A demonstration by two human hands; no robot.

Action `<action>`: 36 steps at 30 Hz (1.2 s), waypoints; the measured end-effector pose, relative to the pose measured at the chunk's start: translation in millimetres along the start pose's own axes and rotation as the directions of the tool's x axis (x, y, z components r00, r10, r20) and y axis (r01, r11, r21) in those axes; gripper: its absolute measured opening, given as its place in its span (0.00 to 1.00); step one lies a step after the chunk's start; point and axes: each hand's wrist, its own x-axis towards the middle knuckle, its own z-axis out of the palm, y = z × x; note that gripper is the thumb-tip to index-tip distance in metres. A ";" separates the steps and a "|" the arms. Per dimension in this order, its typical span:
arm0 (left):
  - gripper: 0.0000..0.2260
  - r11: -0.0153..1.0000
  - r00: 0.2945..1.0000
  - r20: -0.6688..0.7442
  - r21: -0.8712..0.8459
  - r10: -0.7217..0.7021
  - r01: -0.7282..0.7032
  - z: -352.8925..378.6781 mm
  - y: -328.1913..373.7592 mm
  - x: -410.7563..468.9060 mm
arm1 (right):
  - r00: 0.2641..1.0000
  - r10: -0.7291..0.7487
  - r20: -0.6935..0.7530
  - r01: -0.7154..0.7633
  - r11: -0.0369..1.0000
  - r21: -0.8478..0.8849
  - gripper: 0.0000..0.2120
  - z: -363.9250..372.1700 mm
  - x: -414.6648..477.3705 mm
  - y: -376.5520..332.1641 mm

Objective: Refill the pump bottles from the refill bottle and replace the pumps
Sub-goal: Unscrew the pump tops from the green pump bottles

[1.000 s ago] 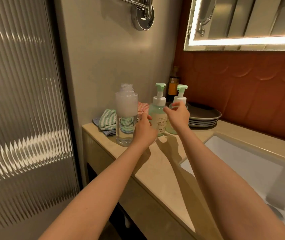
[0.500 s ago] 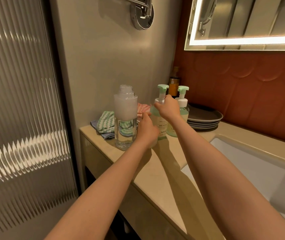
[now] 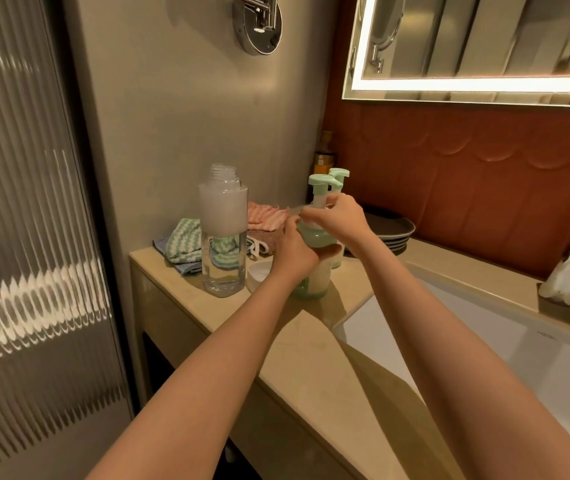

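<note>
Both hands on nearer pump bottle (image 3: 314, 284), upright on counter (image 3: 311, 341) just right of refill bottle (image 3: 222, 233); left hand (image 3: 294, 252) grips its body, right hand (image 3: 337, 220) curls round pump (image 3: 318, 192) at the collar above; long axis vertical.

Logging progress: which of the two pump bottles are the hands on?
The nearer pump bottle: the left hand grips its body, the right hand its neck. The other pump bottle stands behind it.

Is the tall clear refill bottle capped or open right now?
Open: the refill bottle stands upright with its threaded neck bare, and a white disc lies on the counter beside it.
</note>
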 end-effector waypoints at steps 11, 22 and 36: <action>0.30 1.000 0.998 0.066 0.020 -0.007 0.006 -15.6 1.1 -4.2 | 0.975 -0.010 -0.220 0.023 0.998 0.057 0.18 10.3 -20.3 8.1; 0.29 0.997 0.981 0.194 -0.067 -0.029 0.043 -22.9 -2.1 -1.8 | 0.983 -0.094 -0.155 0.108 0.991 0.084 0.29 7.2 -15.7 9.6; 0.29 0.996 0.978 0.210 -0.088 0.009 0.010 -24.3 -3.0 -7.8 | 0.993 -0.110 0.033 0.100 0.970 0.220 0.33 -26.7 -24.9 17.0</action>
